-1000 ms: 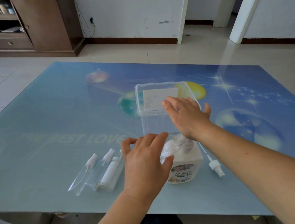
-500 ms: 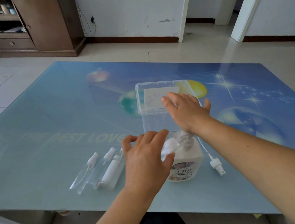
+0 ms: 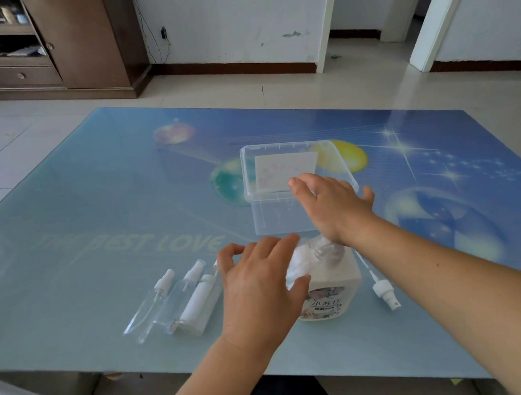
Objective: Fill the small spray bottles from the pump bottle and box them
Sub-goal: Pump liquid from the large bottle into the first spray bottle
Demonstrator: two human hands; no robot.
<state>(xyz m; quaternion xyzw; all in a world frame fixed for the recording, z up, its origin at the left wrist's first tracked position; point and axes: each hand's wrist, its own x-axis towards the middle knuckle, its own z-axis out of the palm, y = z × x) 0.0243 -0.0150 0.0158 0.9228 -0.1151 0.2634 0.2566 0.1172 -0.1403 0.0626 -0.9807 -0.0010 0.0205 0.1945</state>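
A white pump bottle (image 3: 331,284) with a printed label stands near the table's front edge, its pump head partly hidden under my hands. My left hand (image 3: 261,287) hovers at the bottle's left side with its fingers spread and the thumb against the bottle. My right hand (image 3: 334,207) reaches over the pump head, its straight fingers above the near rim of a clear plastic box (image 3: 276,218). Three small spray bottles (image 3: 179,298) lie side by side left of my left hand. A loose white spray head (image 3: 385,295) with its tube lies right of the pump bottle.
The glass table (image 3: 83,228) has a blue printed top, and its front edge runs just below the bottles. A white paper label (image 3: 281,167) shows at the box's bottom. A brown wooden cabinet (image 3: 78,38) stands against the far wall.
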